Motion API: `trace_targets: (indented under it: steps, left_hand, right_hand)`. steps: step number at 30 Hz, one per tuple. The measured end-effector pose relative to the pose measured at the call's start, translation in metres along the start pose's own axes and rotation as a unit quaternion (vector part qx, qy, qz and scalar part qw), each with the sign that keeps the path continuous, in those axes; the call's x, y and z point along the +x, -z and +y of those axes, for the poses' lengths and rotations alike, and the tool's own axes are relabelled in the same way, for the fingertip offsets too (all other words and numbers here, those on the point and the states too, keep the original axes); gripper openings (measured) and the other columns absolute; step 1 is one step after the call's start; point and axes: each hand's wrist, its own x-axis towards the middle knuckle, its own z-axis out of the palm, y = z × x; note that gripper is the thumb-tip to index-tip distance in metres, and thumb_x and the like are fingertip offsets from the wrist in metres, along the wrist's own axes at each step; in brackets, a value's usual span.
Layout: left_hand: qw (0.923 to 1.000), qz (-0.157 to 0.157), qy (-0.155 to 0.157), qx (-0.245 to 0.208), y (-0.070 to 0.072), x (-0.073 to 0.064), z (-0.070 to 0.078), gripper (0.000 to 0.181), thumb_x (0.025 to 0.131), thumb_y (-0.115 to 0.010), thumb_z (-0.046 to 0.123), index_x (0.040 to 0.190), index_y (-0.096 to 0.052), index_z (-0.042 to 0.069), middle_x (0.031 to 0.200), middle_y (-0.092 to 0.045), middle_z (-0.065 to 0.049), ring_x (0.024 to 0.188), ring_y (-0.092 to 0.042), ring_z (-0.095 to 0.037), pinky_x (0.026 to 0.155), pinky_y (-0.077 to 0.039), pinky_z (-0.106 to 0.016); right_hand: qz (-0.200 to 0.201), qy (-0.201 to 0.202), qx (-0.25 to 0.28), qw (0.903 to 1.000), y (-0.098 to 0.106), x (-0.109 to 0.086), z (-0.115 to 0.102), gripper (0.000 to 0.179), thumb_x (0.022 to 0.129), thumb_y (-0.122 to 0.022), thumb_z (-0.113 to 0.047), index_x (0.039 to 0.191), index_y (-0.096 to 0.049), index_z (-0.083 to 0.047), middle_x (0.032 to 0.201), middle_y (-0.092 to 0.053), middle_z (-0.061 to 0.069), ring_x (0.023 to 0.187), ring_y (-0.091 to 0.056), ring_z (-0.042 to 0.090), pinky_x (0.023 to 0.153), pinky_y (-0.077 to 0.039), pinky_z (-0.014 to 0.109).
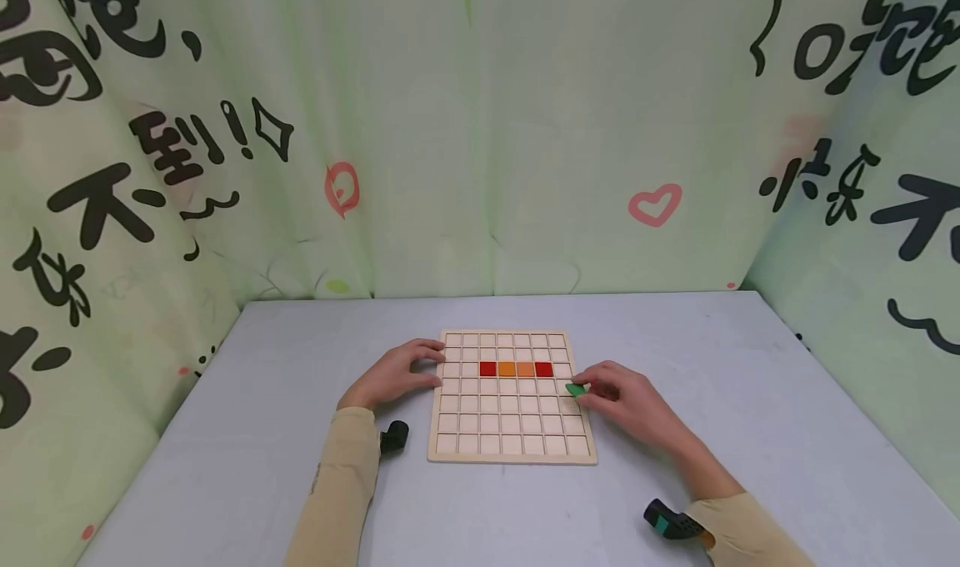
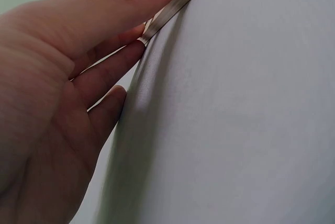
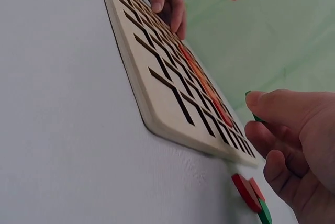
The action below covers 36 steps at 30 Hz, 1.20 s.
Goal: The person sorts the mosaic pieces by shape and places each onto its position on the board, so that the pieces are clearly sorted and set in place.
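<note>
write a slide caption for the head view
Left hand touches a wooden grid board bearing two red tiles flanking two orange tiles in a row; right hand pinches a green tile.

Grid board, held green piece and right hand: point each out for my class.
Grid board (image 1: 510, 423), head view: a bare cell near its middle.
Held green piece (image 1: 575, 389), head view: its visible face.
Right hand (image 1: 632, 404), head view: back of the hand.

Pale green curtains (image 1: 487, 133) with black lettering (image 1: 88, 188) around a white-topped table (image 1: 225, 467)
</note>
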Motion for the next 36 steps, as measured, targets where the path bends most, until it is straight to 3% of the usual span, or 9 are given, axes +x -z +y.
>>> trace_targets:
  steps: [14, 25, 36]
  left_hand:
    - [1.0000, 0.001, 0.003, 0.004, 0.000, 0.002, -0.001, 0.037, 0.085, -0.077, 0.019, 0.120, -0.068, 0.008, 0.142, -0.051, 0.001, 0.139, -0.038, -0.023, 0.114, -0.032, -0.042]
    - [1.0000, 0.001, 0.002, 0.005, 0.000, 0.002, 0.000, 0.037, 0.085, -0.077, 0.018, 0.120, -0.068, 0.008, 0.142, -0.051, 0.001, 0.138, -0.038, -0.023, 0.114, -0.033, -0.041]
    - [1.0000, -0.002, 0.001, 0.006, 0.000, 0.001, 0.002, 0.038, 0.085, -0.078, 0.019, 0.120, -0.068, 0.008, 0.143, -0.051, 0.001, 0.138, -0.038, -0.024, 0.114, -0.033, -0.042]
  right_hand:
    - [-0.039, -0.003, 0.038, 0.9985, -0.025, 0.033, -0.033, 0.023, 0.090, -0.072, -0.013, 0.112, -0.071, -0.011, 0.110, -0.063, 0.003, 0.093, -0.065, 0.017, 0.080, -0.056, 0.030]
    - [-0.036, 0.003, 0.040, 0.9985, -0.041, 0.048, -0.044, 0.024, 0.090, -0.070, -0.010, 0.113, -0.072, -0.011, 0.112, -0.064, 0.003, 0.094, -0.063, 0.016, 0.083, -0.055, 0.031]
    - [-0.022, -0.031, 0.051, 0.9980, -0.049, 0.054, -0.051, 0.023, 0.088, -0.073, -0.012, 0.111, -0.072, -0.012, 0.109, -0.066, 0.001, 0.090, -0.063, 0.015, 0.081, -0.055, 0.029]
